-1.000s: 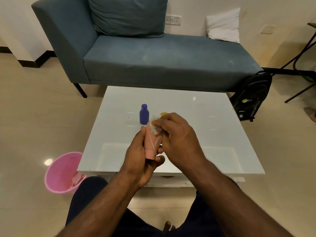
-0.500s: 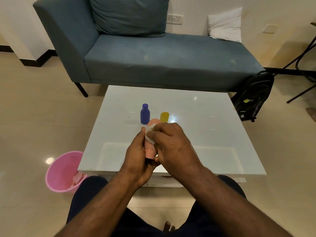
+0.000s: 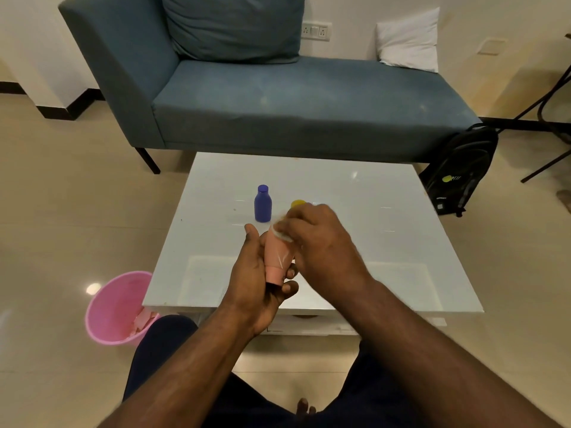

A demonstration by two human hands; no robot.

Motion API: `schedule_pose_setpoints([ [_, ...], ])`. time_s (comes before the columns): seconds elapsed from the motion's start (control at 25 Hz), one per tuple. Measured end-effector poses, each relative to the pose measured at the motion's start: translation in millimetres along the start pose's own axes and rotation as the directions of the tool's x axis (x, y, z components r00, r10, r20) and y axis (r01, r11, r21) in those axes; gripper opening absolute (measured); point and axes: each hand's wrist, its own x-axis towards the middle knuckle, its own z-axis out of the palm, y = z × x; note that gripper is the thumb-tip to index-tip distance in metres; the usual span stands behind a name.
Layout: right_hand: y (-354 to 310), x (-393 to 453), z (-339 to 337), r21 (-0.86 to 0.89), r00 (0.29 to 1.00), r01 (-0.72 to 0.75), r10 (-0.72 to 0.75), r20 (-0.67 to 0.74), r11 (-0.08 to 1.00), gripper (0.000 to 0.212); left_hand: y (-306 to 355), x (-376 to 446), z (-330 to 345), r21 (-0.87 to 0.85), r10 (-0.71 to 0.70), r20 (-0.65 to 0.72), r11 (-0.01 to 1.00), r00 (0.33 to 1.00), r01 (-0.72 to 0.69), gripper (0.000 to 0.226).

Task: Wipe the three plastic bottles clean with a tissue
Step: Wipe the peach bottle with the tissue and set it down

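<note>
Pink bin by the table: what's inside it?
The pink bin on the floor holds some crumpled pinkish-white pieces near its bottom, likely used tissues. The table edge and the person's knee cover part of its opening.

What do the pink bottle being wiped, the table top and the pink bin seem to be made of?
Pink bottle: looks like opaque matte plastic, with thin light streaks.
Table top: glossy white, probably glass or lacquered board, since it mirrors the lights.
Pink bin: thin, slightly translucent plastic with a smooth sheen.

left hand (image 3: 253, 273): fingers curled, gripping, thumb up | right hand (image 3: 318, 239): fingers bent, pinching, just right of left | forearms: converging from near edge
</note>
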Motion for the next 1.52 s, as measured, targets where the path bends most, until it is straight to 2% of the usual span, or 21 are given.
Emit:
schedule_pose_setpoints([
  [0.08, 5.1, 10.8, -1.5, -0.004, 0.992, -0.088, 0.087, -0.094, 0.996, 0.039, -0.5, 0.5, 1.1, -0.004, -0.008, -0.033, 1.0, 0.999, 0.008, 0.068],
  [0.12, -1.3, 10.1, -0.1, 0.006, 0.991, -0.09, 0.09, -0.095, 0.996, 0.036, -1.2, 1.5, 1.0, -0.012, -0.003, -0.027, 1.0, 1.0, 0.003, 0.068],
  [0.24, -31.1, -12.6, 6.7, -0.02, 0.998, 0.047, -0.047, 0.03, 0.999, 0.034, -0.9, 2.7, -1.7, -0.056, 0.025, -0.007, 0.998, 1.0, -0.025, 0.067],
  [0.32, -21.7, -8.5, 1.0, -0.007, 0.996, 0.079, -0.078, 0.045, 0.997, 0.037, 0.8, 3.1, -3.6, -0.035, 0.025, -0.004, 0.999, 1.0, -0.025, 0.068],
  [0.4, -0.2, 7.1, -0.2, -0.006, 0.998, -0.045, 0.044, -0.054, 0.999, 0.04, -0.2, 2.5, -4.1, -0.001, -0.007, -0.043, 1.0, 0.999, 0.007, 0.067],
  [0.48, 3.1, 14.9, -1.0, 0.02, 0.983, -0.172, 0.173, -0.066, 0.985, 0.041, -2.3, 1.9, -3.7, 0.011, -0.032, -0.067, 0.999, 0.997, 0.033, 0.066],
  [0.52, -2.2, 13.5, 1.1, 0.019, 0.987, -0.156, 0.156, -0.044, 0.988, 0.041, -3.2, 2.7, -3.7, 0.011, -0.03, -0.063, 0.999, 0.998, 0.031, 0.066],
  [0.64, -17.5, -1.2, 3.8, 0.04, 1.0, 0.021, -0.022, 0.015, 0.999, 0.037, -1.3, 5.5, -6.0, -0.029, 0.001, -0.043, 1.0, 0.999, -0.003, 0.062],
  [0.68, -12.2, 0.5, 1.6, 0.074, 1.0, 0.007, -0.007, 0.003, 0.997, 0.034, -0.2, 6.6, -7.0, -0.034, -0.001, -0.044, 0.999, 0.999, 0.0, 0.059],
  [0.76, -0.8, 5.6, -0.1, 0.139, 0.986, -0.129, 0.142, -0.089, 0.982, 0.026, 0.7, 7.7, -6.5, -0.051, -0.02, -0.066, 0.999, 0.998, 0.017, 0.054],
  [0.84, -7.4, 1.6, 2.4, 0.155, 0.977, -0.177, 0.193, -0.095, 0.972, 0.024, 0.0, 9.1, -7.0, -0.075, -0.02, -0.067, 0.997, 0.998, 0.015, 0.051],
  [1.0, -24.8, -16.6, 5.8, 0.163, 0.997, -0.059, 0.066, -0.042, 0.985, 0.024, 2.3, 10.3, -8.1, -0.167, -0.026, -0.041, 0.986, 0.999, 0.019, 0.055],
  [1.16, -7.8, -1.4, 1.4, 0.178, 0.973, -0.17, 0.193, -0.123, 0.969, 0.026, 0.9, 13.1, -2.5, -0.16, -0.01, -0.06, 0.987, 0.998, 0.0, 0.05],
  [1.28, -28.0, -13.7, 4.4, 0.098, 0.994, -0.08, 0.087, -0.067, 0.992, 0.026, 2.4, 15.0, -4.9, -0.245, -0.026, -0.045, 0.969, 0.999, 0.014, 0.055],
  [1.36, -24.9, -17.5, 1.2, 0.118, 0.999, -0.044, 0.045, -0.012, 0.992, 0.026, 3.5, 14.0, -6.2, -0.259, -0.028, -0.029, 0.966, 0.999, 0.019, 0.055],
  [1.52, -4.4, -1.9, 0.2, 0.197, 0.972, -0.197, 0.217, -0.086, 0.96, 0.023, 0.0, 11.9, 0.3, -0.207, -0.02, -0.005, 0.978, 1.0, 0.019, 0.049],
])
